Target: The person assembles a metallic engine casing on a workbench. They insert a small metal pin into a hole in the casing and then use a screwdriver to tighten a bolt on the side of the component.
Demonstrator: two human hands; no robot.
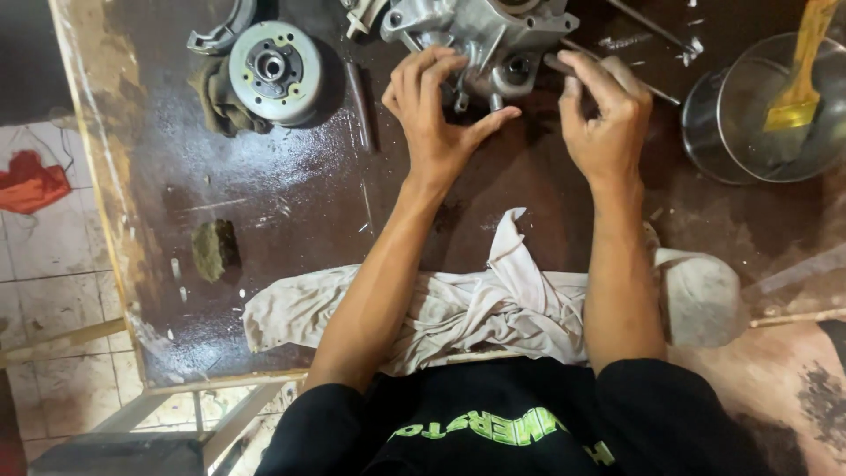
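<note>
We see 2 bare hands at work over 1 dark, oily desk [291, 203]. The left hand [432, 119] spreads its fingers [421, 75] against 1 grey metal engine casing [480, 35] at the desk's far edge; its grip is apart, resting on the casing rather than clamped. The right hand [604, 115] curls its grip together on 1 thin metal tool [557, 63] touching the casing. We count 1 round flywheel [273, 70] on a dark rag, 1 glass bowl [775, 110] holding 1 yellow brush [802, 79], and 1 pale cloth [467, 308] under both forearms.
</note>
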